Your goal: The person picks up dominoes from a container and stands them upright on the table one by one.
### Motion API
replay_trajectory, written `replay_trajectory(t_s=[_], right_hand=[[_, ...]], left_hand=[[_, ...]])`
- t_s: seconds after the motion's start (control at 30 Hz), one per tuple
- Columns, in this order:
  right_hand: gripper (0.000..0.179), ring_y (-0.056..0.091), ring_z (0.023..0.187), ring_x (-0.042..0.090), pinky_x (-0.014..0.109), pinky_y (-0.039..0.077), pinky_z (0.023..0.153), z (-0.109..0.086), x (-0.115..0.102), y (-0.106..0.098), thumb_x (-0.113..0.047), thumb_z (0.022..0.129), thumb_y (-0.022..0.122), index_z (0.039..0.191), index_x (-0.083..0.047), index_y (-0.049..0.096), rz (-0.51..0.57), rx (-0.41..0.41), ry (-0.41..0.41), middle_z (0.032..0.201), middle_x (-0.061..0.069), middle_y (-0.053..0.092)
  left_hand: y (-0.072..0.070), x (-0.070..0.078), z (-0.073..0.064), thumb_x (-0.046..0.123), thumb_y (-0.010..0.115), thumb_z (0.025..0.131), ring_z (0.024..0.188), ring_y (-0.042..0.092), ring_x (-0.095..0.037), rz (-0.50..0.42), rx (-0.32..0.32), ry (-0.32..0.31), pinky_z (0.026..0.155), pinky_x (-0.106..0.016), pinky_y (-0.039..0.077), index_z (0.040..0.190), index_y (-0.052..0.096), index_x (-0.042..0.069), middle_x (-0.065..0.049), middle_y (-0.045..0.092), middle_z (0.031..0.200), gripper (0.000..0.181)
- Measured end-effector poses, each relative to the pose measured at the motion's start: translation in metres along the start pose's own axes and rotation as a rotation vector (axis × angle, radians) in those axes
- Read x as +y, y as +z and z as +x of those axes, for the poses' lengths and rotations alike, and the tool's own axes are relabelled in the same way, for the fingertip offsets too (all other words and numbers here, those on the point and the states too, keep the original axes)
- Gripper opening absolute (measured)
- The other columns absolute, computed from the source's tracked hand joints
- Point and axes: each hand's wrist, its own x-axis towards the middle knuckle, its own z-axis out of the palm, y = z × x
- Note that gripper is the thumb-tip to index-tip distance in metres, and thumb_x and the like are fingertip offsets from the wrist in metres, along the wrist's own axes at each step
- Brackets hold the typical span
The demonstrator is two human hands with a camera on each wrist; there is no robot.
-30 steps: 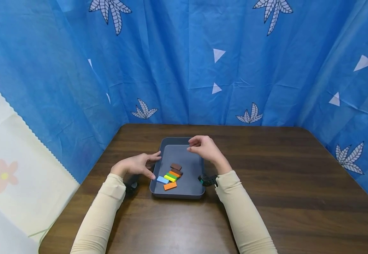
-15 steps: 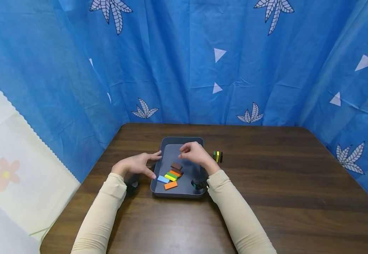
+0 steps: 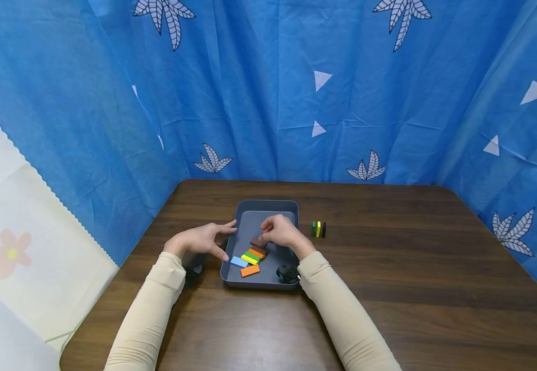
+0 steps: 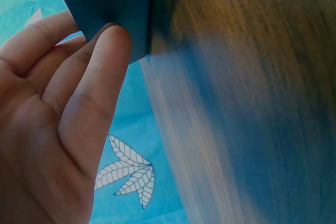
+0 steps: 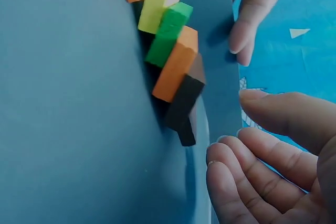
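A dark grey tray [image 3: 245, 220] holds several small domino-like blocks: a blue block [image 3: 238, 262], an orange block [image 3: 250, 271], a yellow block [image 3: 249, 260], and green, orange and brown ones overlapping in a slanted row. Over the tray, my right hand [image 3: 281, 231] reaches to the far brown block [image 3: 255, 241]. In the right wrist view its thumb and fingertips [image 5: 220, 174] are apart with nothing between them, beside a dark brown block [image 5: 185, 100]. My left hand [image 3: 201, 241] is at the tray's left side, fingers and thumb spread along the rim, thumb against the wall [image 4: 118, 3].
Right of the tray, a green block [image 3: 314, 229], a yellow block [image 3: 318, 229] and a black block [image 3: 324, 230] stand upright in a row on the wooden table [image 3: 412, 268]. A blue curtain [image 3: 259, 103] hangs behind the table's far edge.
My right hand has moved left and down from the tray's far right side to the brown block. The three standing blocks have come into sight. My left hand has stayed in place.
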Motion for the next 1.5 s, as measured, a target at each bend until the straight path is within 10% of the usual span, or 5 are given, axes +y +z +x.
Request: replay_trajectory(t_s=[1.5], right_hand=[[0.021, 0.059, 0.08, 0.016, 0.024, 0.052, 0.068, 0.001, 0.008, 0.006, 0.001, 0.084, 0.075, 0.104, -0.001, 0.071, -0.025, -0.071, 0.004, 0.09, 0.007, 0.066]], left_hand=[[0.001, 0.0, 0.0, 0.021, 0.083, 0.083, 0.142, 0.041, -0.045, 0.013, 0.011, 0.019, 0.11, -0.05, 0.045, 0.156, 0.031, 0.002, -0.013, 0.01, 0.17, 0.092]])
